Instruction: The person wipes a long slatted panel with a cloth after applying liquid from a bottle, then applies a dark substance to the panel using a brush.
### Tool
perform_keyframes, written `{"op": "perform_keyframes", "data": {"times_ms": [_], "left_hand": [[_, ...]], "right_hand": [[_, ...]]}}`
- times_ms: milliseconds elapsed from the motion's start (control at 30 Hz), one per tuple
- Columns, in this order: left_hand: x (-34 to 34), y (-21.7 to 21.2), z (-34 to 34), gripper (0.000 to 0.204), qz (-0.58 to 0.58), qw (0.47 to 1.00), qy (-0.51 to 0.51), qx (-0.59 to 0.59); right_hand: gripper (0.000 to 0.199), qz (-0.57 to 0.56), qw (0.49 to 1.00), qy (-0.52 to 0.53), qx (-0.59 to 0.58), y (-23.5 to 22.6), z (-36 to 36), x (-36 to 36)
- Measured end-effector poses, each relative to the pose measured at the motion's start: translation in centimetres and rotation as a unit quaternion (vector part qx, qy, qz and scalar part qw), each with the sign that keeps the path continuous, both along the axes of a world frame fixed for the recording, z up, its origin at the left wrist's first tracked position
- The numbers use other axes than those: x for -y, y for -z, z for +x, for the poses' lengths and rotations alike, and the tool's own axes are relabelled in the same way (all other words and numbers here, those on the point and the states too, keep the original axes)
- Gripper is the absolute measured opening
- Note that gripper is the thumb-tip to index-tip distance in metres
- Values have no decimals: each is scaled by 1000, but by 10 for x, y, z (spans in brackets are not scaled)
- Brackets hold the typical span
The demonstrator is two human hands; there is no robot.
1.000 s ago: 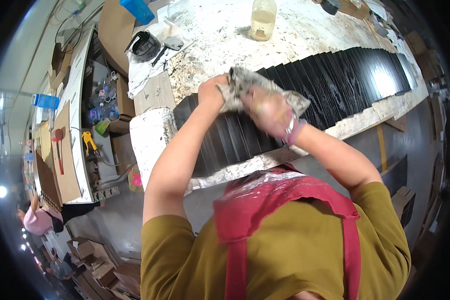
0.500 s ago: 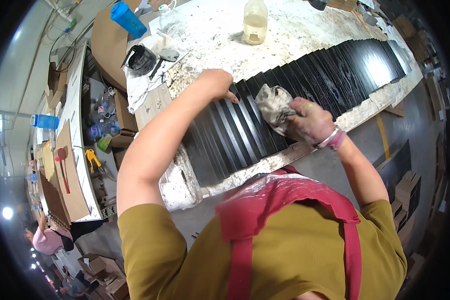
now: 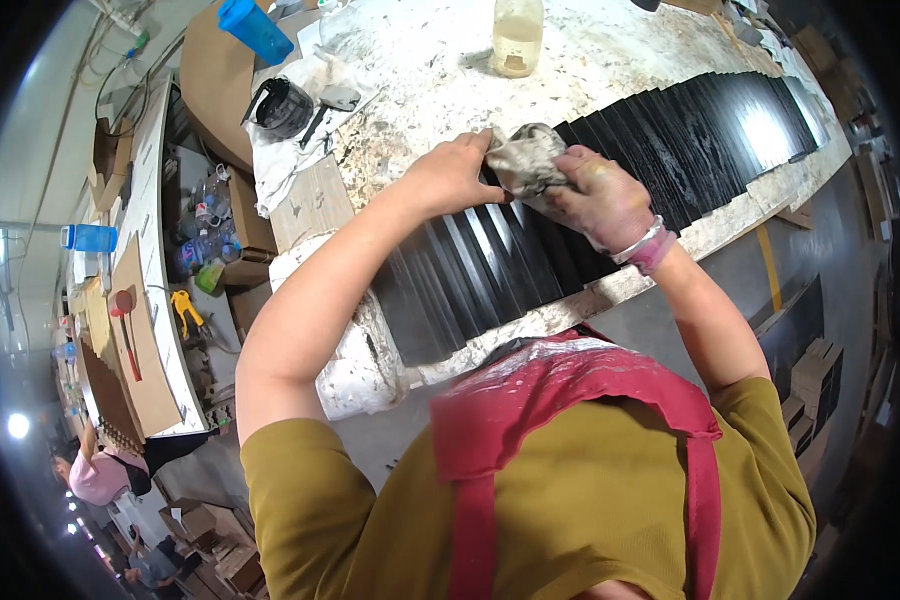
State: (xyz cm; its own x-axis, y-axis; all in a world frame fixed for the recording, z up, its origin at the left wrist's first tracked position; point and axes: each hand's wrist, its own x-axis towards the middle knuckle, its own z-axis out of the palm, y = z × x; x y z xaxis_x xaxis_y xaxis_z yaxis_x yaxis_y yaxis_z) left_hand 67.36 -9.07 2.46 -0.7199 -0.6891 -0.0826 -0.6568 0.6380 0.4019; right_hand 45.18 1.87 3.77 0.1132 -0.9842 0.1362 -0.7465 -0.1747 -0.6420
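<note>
A row of overlapping black boards, some with a glossy sheen, lies across the table. My right hand, stained and wearing a bracelet, is closed around a crumpled grey-white rag with dark smears. The rag rests against the far end of the boards. Just to its left, my left hand is at the boards' far edge, thumb and fingers apart, the fingertips close to the rag. Whether the left fingers touch a board or the rag is hard to make out.
On the paint-spotted table stand a bottle of yellowish liquid, a black-stained tub beside a brush, and a blue bottle. A shelf at left holds a yellow tool. Another person is far left.
My right hand has moved the rag up and slightly left to the boards' far edge. My left hand has shifted right, its fingers spreading from a curled position.
</note>
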Motion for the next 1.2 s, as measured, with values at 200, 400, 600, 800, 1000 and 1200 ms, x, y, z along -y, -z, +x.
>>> {"op": "perform_keyframes", "data": {"times_ms": [200,400,600,800,1000,1200], "left_hand": [[31,-16,-2,77,175,962,15,208],[36,-20,-22,79,268,926,-27,266],[54,-17,-31,66,315,903,-67,283],[47,-29,-33,93,352,914,-70,190],[-1,-10,-49,125,147,938,-14,313],[-2,-5,-51,122,166,939,-46,298]], "right_hand": [[39,150,923,152,320,44,-46,-1],[37,43,972,159,170,31,-28,-12],[33,-30,980,139,141,49,-29,-14],[35,-39,984,130,116,48,-32,-12],[38,-41,987,143,57,52,-31,-14],[35,-95,984,132,70,49,-29,-17]]}}
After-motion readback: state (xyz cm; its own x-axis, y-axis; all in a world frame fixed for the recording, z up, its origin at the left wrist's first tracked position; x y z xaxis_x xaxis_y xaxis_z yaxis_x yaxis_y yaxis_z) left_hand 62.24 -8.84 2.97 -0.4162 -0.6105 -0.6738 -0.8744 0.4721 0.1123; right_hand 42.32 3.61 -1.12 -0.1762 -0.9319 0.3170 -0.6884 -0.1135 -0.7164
